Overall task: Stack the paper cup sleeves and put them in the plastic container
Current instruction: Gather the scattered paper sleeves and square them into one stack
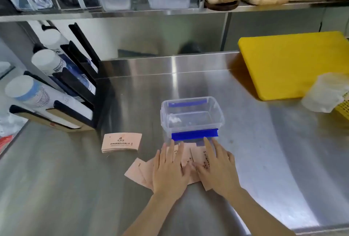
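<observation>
A neat stack of pale pink paper cup sleeves (121,142) lies on the brushed stainless-steel tabletop (75,188), left of the clear plastic container with blue clip handles (191,120). Its top sleeve carries a small logo and a line of dark printed characters, too blurred to read. More loose pink paper sleeves (140,171) lie fanned out and overlapping just in front of the container; dark print runs along one of them near the right hand (217,167), also illegible. Both hands press flat on this loose pile with fingers spread and released, grasping nothing; the left hand (170,169) covers the pile's middle, so the number of sleeves cannot be told. The container stands open and holds no sleeves.

At left, a black rack of paper cup stacks (62,88) shows printed labels too small to make out. A yellow plastic cutting board (290,65) is cut off at the right edge.
</observation>
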